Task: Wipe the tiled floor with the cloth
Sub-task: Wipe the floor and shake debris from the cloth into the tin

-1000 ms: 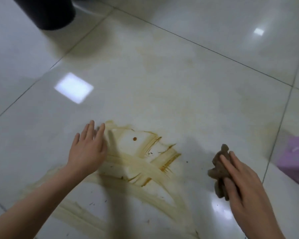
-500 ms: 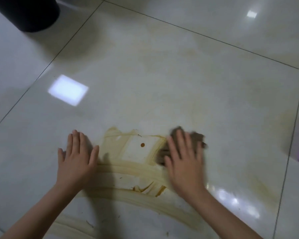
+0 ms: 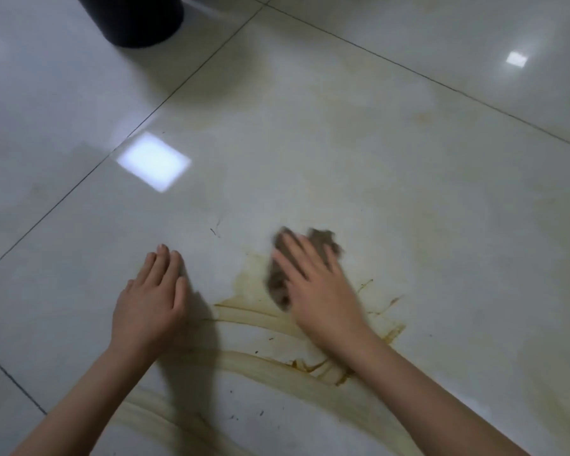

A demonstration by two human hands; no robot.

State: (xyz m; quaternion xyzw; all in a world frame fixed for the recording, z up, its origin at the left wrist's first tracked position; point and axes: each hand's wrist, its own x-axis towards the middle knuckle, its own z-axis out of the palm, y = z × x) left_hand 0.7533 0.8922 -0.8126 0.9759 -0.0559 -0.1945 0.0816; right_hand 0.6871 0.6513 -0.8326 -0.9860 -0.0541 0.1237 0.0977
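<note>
As the head view showed it, your right hand (image 3: 320, 301) lay flat on the cloth (image 3: 323, 240), fingers straight and slightly spread. It pressed the cloth to the tiled floor (image 3: 343, 159) rather than gripping it. The cloth, brown and bunched, sat under those fingers at the upper edge of the brown smear (image 3: 254, 311), its far end poking out beyond the fingertips. Hand and cloth were blurred, so finer detail of the hold could not be told. Your left hand (image 3: 148, 304) rested palm down on the tile just left of the smear, fingers straight and close together, holding nothing. A black bin (image 3: 132, 18) stood well apart at the top left.

Assessment: the wipe appeared partway done, as curved streaks and dark specks lay below and to the right of the cloth.

Risks noted:
- The cloth looked soiled, so further passes could spread residue in thin arcs instead of lifting it.
- Pressed but not gripped, the bunched cloth could roll out from under your palm and put bare skin in the mess.
- The glossy tile looked slick, so your bracing left hand, beside the film, could slide if you leaned on it.
</note>
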